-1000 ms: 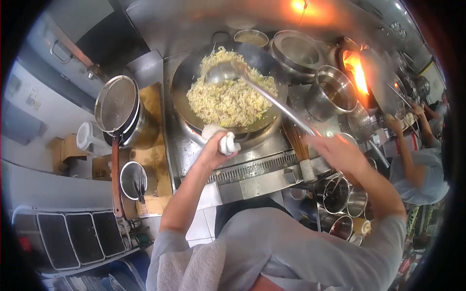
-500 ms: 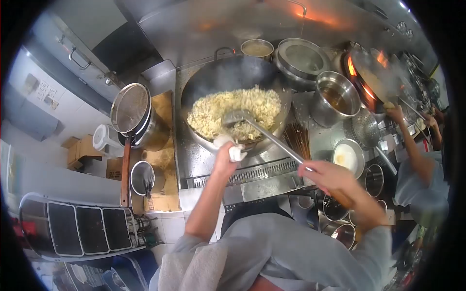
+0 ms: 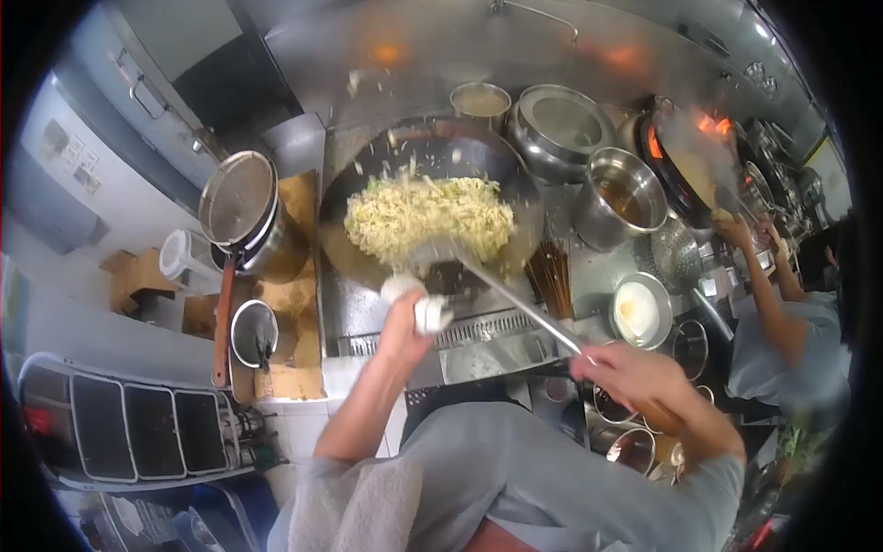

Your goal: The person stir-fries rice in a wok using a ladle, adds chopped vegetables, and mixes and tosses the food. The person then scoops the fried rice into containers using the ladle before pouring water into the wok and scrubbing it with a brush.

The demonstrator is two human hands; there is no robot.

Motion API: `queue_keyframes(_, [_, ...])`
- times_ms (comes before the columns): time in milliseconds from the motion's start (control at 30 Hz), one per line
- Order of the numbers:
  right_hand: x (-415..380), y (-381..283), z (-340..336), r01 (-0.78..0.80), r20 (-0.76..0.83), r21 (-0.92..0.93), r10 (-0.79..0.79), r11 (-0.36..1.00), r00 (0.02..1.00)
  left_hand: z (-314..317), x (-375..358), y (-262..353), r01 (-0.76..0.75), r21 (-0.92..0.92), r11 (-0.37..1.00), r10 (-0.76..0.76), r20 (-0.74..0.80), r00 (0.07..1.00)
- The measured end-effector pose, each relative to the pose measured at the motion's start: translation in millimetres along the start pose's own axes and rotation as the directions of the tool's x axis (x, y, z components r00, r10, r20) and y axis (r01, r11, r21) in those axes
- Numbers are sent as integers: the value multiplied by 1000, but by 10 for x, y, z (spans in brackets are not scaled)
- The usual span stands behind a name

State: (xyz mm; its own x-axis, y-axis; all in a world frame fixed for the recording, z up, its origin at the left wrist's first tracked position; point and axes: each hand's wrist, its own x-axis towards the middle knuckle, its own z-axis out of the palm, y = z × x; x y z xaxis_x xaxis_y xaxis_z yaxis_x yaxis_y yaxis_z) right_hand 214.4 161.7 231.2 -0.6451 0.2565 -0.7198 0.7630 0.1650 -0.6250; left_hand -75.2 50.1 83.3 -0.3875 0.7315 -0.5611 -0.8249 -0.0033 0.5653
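Note:
A large dark wok stands tilted toward me, with a heap of pale yellow food that looks like fried rice with green bits. Loose pieces fly above its far rim. My left hand is closed round a white cloth at the wok's near edge; the handle, if there is one, is hidden under the cloth. In my right hand is the long metal shaft of a wok ladle, with a wooden end below the wrist. The ladle's blurred head lies in the near side of the food.
Metal pots stand right of the wok, beside a bundle of thin brown sticks and a bowl of white contents. On the left a strainer rests on a pot. Another person's arms work at a flaming wok.
The wok has tipped toward me, and food has been thrown up over its far side. Both hands sit slightly lower and to the left in view, keeping their holds.

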Motion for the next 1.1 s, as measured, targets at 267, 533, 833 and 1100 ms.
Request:
queue_keyframes(267, [256,-232,144,199,-383,-78,-214,977,899,-327,-125,-763,-156,-55,986,157,14,988])
queue_keyframes(533, [531,-145,398,439,-426,835,-115,331,897,-270,1056,-105,-234,-68,970,237,36,971])
queue_keyframes(833, [1181,-240,49,344,-337,617,-157,708,928,-1066,49,-365,13,107,994,-28,143,989])
queue_keyframes(1100, [1527,-620,93,312,-436,404,-119,860,892,-1159,-132,-232,81,163,983,-118,234,965])
